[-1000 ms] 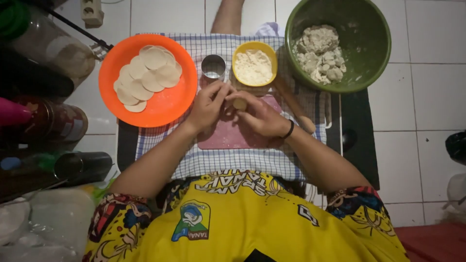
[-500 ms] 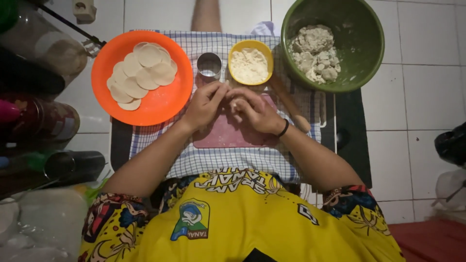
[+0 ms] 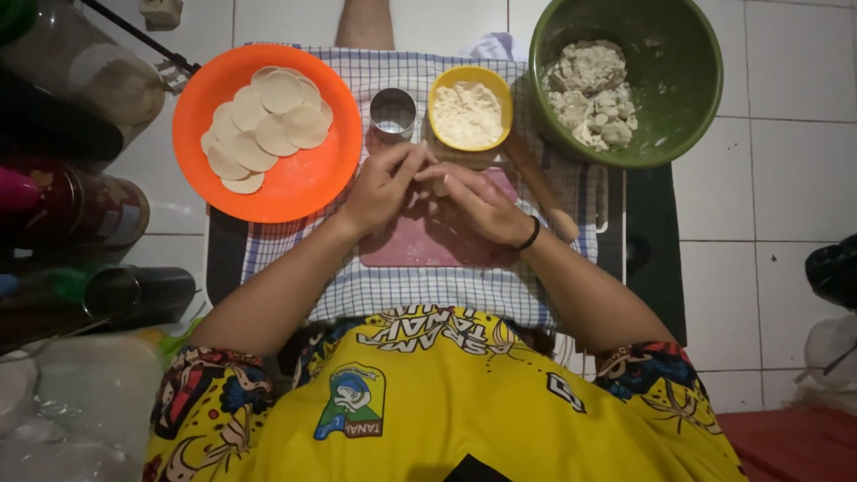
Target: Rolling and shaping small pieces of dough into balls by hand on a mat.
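Observation:
My left hand (image 3: 382, 183) and my right hand (image 3: 482, 203), which wears a black wristband, meet fingertip to fingertip over a pink board (image 3: 428, 248). They pinch a small piece of dough between them, and the fingers hide most of it. Just beyond the fingers stand a round metal cup (image 3: 393, 112) and a yellow bowl (image 3: 435, 96) of white flour. An orange plate (image 3: 308, 192) at the left carries several flat round dough discs (image 3: 268, 125).
A green bowl (image 3: 687, 71) holding pale lumpy filling sits at the far right. A wooden rolling pin (image 3: 546, 195) lies beside my right wrist. A checked cloth (image 3: 428, 295) covers a black tray (image 3: 652, 223). Bottles and jars (image 3: 80, 210) crowd the left side.
Both hands stay together over the pink board, with the fingers shifting slightly around the dough piece. The view has drifted a little.

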